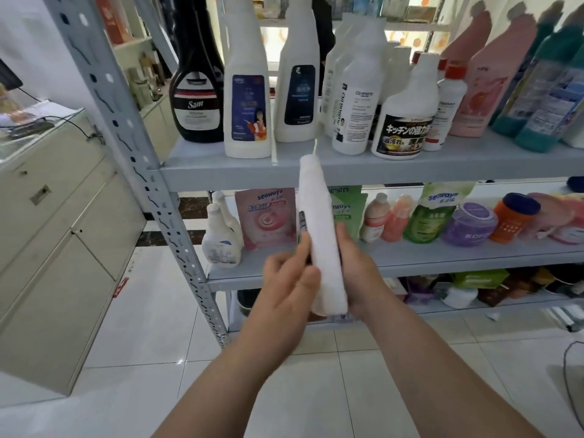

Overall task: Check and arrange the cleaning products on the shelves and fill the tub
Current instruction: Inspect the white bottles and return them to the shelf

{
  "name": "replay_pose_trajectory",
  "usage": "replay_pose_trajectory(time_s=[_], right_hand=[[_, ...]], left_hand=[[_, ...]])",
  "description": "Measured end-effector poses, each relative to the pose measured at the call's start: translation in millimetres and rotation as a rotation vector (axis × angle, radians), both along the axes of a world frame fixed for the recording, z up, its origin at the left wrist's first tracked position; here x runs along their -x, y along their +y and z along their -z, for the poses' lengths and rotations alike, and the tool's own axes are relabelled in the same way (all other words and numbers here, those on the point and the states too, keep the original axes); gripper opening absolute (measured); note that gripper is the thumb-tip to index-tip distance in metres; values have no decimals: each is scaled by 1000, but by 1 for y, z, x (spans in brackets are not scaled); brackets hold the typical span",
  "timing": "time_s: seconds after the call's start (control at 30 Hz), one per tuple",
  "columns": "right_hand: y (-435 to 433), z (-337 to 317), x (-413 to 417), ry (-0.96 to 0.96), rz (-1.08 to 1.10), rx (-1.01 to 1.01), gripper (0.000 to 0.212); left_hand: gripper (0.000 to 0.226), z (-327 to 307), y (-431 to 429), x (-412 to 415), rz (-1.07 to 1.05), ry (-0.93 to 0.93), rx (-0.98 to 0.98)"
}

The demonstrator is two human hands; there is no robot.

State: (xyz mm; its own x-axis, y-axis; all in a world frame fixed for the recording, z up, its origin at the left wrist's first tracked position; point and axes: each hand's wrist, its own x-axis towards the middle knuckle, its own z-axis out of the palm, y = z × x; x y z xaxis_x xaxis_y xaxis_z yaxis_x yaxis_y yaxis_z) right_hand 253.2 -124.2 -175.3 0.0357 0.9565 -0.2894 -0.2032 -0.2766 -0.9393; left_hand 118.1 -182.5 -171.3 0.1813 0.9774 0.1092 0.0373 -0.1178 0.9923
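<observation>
A white pouch, seen edge-on and upright, is held in front of the grey metal shelves. My right hand grips it from the right and behind. My left hand rests against its left edge near a dark printed strip. The upper shelf carries a dark "Sam" bottle, white bottles, pink bottles and teal bottles. The middle shelf holds a pink seaways pouch, a green seaways pouch, a purple jar and an orange jar. No tub is visible.
A perforated grey upright forms the rack's left corner. A beige cabinet stands to the left, with cables on top. The bottom shelf holds mixed packets. The floor is white tile, and a cable lies at the right.
</observation>
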Motion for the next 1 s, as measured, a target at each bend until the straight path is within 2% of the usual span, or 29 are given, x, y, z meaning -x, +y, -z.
replay_pose_trajectory(time_s=[0.13,0.23,0.37,0.43,0.5,0.57,0.7,0.83,1.0], right_hand=[[-2,-3,14,402,22,63,65],[-2,-7,30,468,6,44,68],[-3,-5,55,387,28,-22,67],[-7,-7,68,333,49,-63,77],[-9,-11,75,297,56,-156,82],[-6,-15,77,258,50,-252,84],[4,-32,62,166,-11,-432,64],[19,-54,41,29,14,-480,51],[47,-81,17,-121,113,-505,70]], left_hand=[[53,-8,-14,15,67,247,-165],[58,-12,-17,31,67,264,-212],[53,-19,-15,55,17,236,-174],[61,-19,-11,67,-57,270,-168],[68,-19,-4,76,-125,286,-156],[63,-23,4,83,-160,271,-139],[55,-32,21,86,-155,248,-172],[54,-39,45,67,-135,188,-185],[51,-50,79,30,-103,207,-250]])
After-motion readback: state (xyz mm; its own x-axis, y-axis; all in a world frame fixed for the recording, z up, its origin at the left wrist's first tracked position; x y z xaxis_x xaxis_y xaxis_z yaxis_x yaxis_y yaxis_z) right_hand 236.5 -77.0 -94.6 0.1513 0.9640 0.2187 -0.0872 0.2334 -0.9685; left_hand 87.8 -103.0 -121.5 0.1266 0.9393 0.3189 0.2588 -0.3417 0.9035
